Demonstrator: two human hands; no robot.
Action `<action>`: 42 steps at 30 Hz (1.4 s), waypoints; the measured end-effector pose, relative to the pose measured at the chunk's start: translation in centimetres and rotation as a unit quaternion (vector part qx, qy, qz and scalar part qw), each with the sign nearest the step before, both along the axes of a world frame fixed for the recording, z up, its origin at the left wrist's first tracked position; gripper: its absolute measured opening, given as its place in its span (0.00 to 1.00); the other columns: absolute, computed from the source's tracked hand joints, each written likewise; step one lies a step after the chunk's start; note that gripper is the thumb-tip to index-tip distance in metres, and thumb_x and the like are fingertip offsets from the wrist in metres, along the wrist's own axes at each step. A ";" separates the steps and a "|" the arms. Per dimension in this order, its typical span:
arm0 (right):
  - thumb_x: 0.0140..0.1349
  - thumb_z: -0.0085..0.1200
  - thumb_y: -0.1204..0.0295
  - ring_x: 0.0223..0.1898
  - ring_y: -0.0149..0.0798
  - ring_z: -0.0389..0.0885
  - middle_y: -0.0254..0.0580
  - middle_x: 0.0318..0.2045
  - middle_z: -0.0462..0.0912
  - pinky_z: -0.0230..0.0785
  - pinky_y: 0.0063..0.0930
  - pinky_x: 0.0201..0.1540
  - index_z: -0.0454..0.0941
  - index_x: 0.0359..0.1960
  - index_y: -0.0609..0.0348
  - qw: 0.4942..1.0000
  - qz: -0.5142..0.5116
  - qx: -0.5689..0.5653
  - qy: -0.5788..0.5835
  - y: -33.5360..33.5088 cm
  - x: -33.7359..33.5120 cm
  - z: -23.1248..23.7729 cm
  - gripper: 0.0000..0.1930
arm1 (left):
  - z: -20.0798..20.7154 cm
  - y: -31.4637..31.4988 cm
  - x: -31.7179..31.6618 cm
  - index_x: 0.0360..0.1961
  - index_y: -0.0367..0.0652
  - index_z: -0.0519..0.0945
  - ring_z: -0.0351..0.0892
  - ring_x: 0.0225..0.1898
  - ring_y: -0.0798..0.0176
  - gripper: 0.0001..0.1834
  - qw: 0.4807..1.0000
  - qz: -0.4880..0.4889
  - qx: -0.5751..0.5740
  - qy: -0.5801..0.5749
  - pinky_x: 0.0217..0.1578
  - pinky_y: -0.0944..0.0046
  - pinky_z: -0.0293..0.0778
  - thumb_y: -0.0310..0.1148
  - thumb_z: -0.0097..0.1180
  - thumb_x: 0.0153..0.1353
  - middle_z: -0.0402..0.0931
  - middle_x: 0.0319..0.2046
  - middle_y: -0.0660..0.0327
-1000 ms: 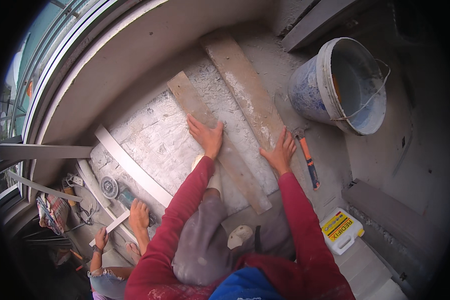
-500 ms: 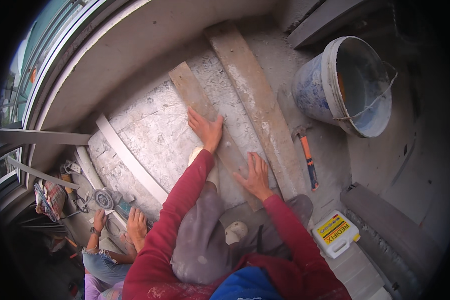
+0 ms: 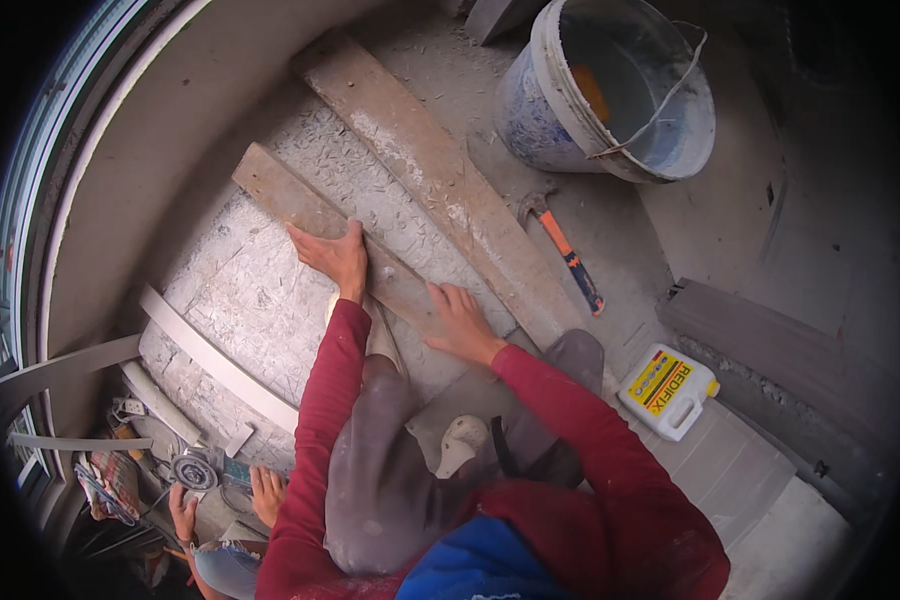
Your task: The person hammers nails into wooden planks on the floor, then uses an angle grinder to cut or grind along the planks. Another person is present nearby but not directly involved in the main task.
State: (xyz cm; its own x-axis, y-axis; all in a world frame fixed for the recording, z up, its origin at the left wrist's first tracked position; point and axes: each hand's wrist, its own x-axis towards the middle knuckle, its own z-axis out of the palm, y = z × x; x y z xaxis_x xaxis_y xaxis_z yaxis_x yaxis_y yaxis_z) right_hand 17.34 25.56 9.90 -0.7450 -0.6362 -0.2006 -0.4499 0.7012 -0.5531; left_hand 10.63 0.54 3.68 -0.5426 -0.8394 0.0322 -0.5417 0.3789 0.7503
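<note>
At far left, a co-worker's hand (image 3: 182, 511) is beside an angle grinder (image 3: 194, 472), below a pale strip (image 3: 220, 362). The person's left hand (image 3: 338, 258) spans the short plank (image 3: 288, 198), which lies aslant on a pale, rough surface (image 3: 232, 290); whether it grips cannot be told. Apart from it, the right hand (image 3: 465, 325) rests, fingers extended, at the plank's near end. The step in hand seems to be steadying or aligning this plank; the next move would call for even guidance from both hands, clear of the long plank (image 3: 425, 165) alongside. Farther right lies a hammer (image 3: 567, 252), below a bucket (image 3: 530, 115).
</note>
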 end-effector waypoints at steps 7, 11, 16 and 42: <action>0.68 0.59 0.62 0.60 0.58 0.72 0.57 0.57 0.74 0.65 0.50 0.62 0.75 0.62 0.63 0.894 -0.382 0.121 0.199 13.4 -9.7 -1.2 0.25 | -0.7 -0.3 -0.7 0.76 0.27 0.47 0.49 0.75 0.33 0.64 0.998 -0.021 -0.004 -0.058 0.75 0.40 0.44 0.45 0.72 0.47 0.52 0.73 0.33; 0.68 0.60 0.59 0.59 0.61 0.73 0.58 0.56 0.75 0.70 0.53 0.59 0.73 0.62 0.62 0.925 -0.281 0.252 0.038 21.4 -10.3 -3.5 0.26 | -0.1 0.1 -0.6 0.78 0.36 0.48 0.50 0.73 0.29 0.62 0.999 -0.003 0.019 -0.032 0.74 0.38 0.47 0.43 0.71 0.46 0.52 0.72 0.33; 0.67 0.63 0.53 0.46 0.62 0.83 0.56 0.45 0.83 0.76 0.55 0.48 0.74 0.57 0.60 0.931 -0.226 0.280 0.056 24.4 -11.9 -3.3 0.26 | 1.4 0.1 0.6 0.78 0.35 0.48 0.50 0.73 0.30 0.61 0.999 0.020 0.017 -0.023 0.74 0.39 0.46 0.42 0.71 0.47 0.51 0.72 0.32; 0.65 0.50 0.74 0.44 0.69 0.84 0.64 0.42 0.85 0.75 0.56 0.49 0.71 0.68 0.56 0.991 -0.085 -0.069 0.080 -19.5 -20.6 4.4 0.28 | 0.5 -0.3 2.6 0.77 0.38 0.51 0.49 0.72 0.26 0.52 0.998 0.030 -0.032 -0.042 0.73 0.36 0.47 0.44 0.65 0.58 0.45 0.74 0.27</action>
